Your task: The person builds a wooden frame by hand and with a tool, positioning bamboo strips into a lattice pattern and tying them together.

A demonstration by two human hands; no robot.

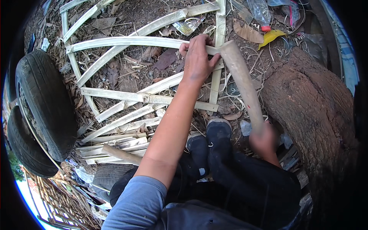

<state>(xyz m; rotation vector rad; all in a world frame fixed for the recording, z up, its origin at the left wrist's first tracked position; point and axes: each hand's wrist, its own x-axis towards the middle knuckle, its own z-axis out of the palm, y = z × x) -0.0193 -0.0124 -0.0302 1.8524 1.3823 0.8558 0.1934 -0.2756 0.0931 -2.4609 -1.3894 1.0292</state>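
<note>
I see matt wooden strips (pixel 132 41), upper left; smooth wooden stick (pixel 243 78), centre right; rough-barked trunk (pixel 306 96), right.

Brown, littered earth (pixel 128 12) carried a lattice of pale strips (pixel 126 41), spread from the upper left toward the centre. Dry leaves (pixel 247 33) lay scattered around; a yellow leaf (pixel 272 37) and a clear plastic bottle (pixel 260 13) lay upper right, and piled strips (pixel 132 144) left of centre.
</note>
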